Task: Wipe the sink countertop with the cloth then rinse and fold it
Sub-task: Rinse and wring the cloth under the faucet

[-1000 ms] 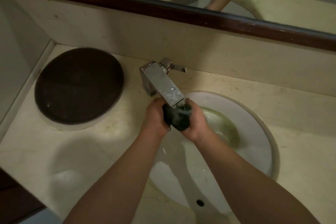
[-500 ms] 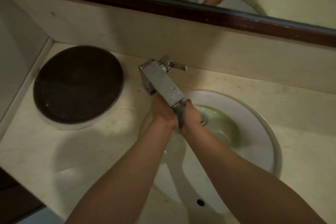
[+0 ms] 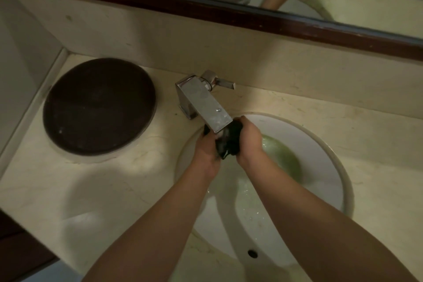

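With the faucet (image 3: 206, 105) just above, my left grip (image 3: 207, 153) and right grip (image 3: 249, 142), pressed together 0.5 s earlier, had eased apart, both clutching the cloth (image 3: 229, 142) between them; rinsing seemingly continued.

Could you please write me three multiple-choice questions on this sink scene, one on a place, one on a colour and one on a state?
1. Where is the cloth?
A. Under the spout of the faucet, over the sink
B. Draped on the faucet's lever
C. Lying at the bottom of the sink

2. What colour is the cloth?
A. White
B. Dark, nearly black
C. Yellow

3. What are the left hand and the right hand doing?
A. Both rest open on the sink's rim
B. Only the left hand grips the cloth
C. Both grip the bunched cloth

Answers:
1 A: the cloth sits just below the spout's tip, above the basin.
2 B: it shows near black against the white sink.
3 C: both hands close round it, one on each side.
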Demonstrator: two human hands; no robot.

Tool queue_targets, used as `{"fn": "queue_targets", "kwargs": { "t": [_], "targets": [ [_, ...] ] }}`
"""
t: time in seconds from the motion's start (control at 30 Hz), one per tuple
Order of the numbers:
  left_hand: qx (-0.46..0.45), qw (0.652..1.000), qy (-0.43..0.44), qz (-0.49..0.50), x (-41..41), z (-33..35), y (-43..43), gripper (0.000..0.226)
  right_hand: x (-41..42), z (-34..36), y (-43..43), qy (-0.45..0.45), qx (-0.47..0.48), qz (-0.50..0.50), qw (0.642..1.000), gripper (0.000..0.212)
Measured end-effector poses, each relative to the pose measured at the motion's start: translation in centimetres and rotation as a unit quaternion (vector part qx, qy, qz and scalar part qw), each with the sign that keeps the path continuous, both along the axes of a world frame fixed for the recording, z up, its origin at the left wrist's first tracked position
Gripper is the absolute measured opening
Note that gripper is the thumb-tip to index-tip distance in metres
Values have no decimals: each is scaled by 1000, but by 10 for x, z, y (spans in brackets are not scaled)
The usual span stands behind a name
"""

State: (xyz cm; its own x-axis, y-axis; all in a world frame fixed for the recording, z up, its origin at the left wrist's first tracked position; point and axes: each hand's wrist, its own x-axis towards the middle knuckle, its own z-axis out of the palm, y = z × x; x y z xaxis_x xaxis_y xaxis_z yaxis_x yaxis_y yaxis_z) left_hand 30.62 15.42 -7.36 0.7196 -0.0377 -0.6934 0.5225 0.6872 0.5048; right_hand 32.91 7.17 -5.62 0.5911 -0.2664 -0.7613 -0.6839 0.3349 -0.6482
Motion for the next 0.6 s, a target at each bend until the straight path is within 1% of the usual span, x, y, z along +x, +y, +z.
{"fn": "queue_targets", "kwargs": {
  "t": [0.03,0.07,0.13,0.17,0.27,0.33,0.4,0.47,0.53,0.57,0.6],
  "targets": [
    [0,1000,-6,1,-6,-4,1,56,-1,3,-1,-7,4,11,1000,26],
    [0,1000,-23,1,-9,-5,3,57,-3,6,-1,-18,2,22,1000,26],
    [-16,999,-43,5,-8,-4,9,41,-10,11,-4,-17,1,36,999,24],
    [-28,998,-51,8,-4,-3,11,35,-13,9,-6,-2,6,34,999,21],
    [-41,997,-59,31,4,0,20,36,-24,1,-9,57,69,26,996,21],
    [-22,998,-50,24,7,-1,22,30,-30,-3,-9,67,104,39,992,23],
    [-25,999,-44,-9,7,0,20,28,-32,-6,-8,90,115,37,989,29],
    [-44,998,-38,-37,6,7,19,27,-30,-9,-5,120,139,26,983,40],
    [-56,997,-39,-35,7,10,18,28,-26,-9,-1,144,189,11,971,54],
    [-68,997,-41,-26,8,11,18,27,-24,-11,0,149,220,-6,964,58],
    [-76,996,-43,-16,8,13,18,26,-22,-14,0,150,243,-22,958,57]
  ]
}}
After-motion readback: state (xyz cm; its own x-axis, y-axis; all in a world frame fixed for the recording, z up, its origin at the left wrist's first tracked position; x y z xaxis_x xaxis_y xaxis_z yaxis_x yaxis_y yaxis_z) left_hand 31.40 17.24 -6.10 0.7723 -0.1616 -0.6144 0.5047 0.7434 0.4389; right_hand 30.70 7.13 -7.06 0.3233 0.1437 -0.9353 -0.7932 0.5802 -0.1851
